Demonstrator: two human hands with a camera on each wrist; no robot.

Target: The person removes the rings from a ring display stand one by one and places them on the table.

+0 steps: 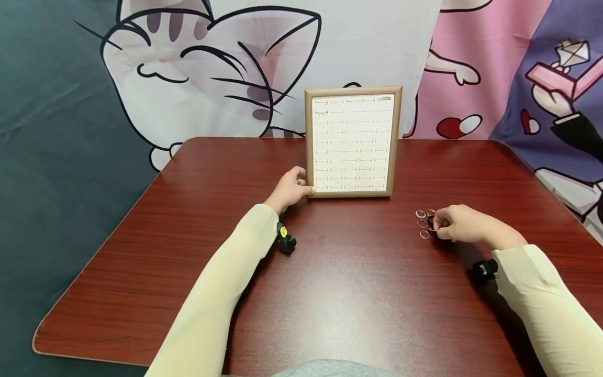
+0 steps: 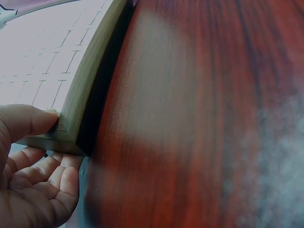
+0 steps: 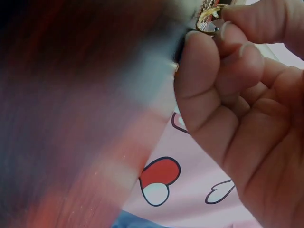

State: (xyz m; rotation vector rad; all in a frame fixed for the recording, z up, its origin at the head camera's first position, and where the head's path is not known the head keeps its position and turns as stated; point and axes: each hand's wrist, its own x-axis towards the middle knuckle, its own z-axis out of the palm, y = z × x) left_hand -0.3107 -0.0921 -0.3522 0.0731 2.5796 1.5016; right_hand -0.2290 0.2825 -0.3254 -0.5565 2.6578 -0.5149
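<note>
A wood-framed ring display board (image 1: 353,141) with rows of slots in its white panel stands upright on the table. My left hand (image 1: 290,189) grips its lower left corner, the thumb (image 2: 31,119) on the front and the fingers behind. Off to the right, my right hand (image 1: 464,224) is low over the table beside several loose rings (image 1: 421,214). Between its thumb and fingertips it pinches a gold ring (image 3: 207,20). Some of the loose rings are partly hidden by that hand. At least one gold ring (image 1: 384,98) sits in the board's top right slot.
The dark red wooden table (image 1: 188,225) has a rounded corner at the near left. Behind it hangs a cartoon-printed cloth (image 1: 202,68), close to the board's back. A camera is strapped at each wrist.
</note>
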